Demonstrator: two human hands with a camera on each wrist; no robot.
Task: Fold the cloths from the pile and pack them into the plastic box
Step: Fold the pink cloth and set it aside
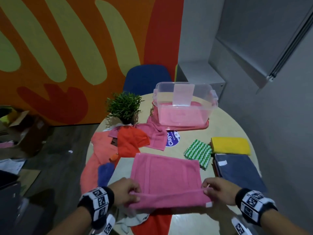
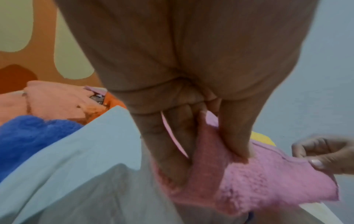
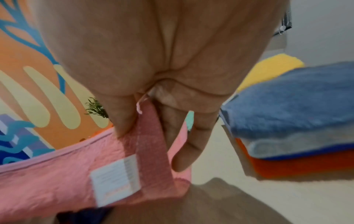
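Note:
A pink cloth [image 1: 166, 173] lies spread on the round table [image 1: 225, 131] in front of me. My left hand [image 1: 130, 194] pinches its near left corner and my right hand [image 1: 210, 189] pinches its near right corner, lifting the near edge off the table. In the left wrist view my left hand [image 2: 220, 145] pinches the pink cloth [image 2: 258, 181]. In the right wrist view my right hand [image 3: 151, 121] holds the pink cloth [image 3: 57, 174] beside its white label [image 3: 114, 180]. The clear plastic box [image 1: 184, 106] stands at the back with pink inside. The unfolded pile [image 1: 125, 141] lies to the left.
Folded cloths sit at the right: a green zigzag one [image 1: 198, 153], a yellow one [image 1: 230, 145] and a dark blue stack [image 1: 240, 172]. A potted plant [image 1: 124, 107] stands beside the pile. A blue chair [image 1: 147, 78] is behind the table. Boxes [image 1: 22, 129] clutter the floor at left.

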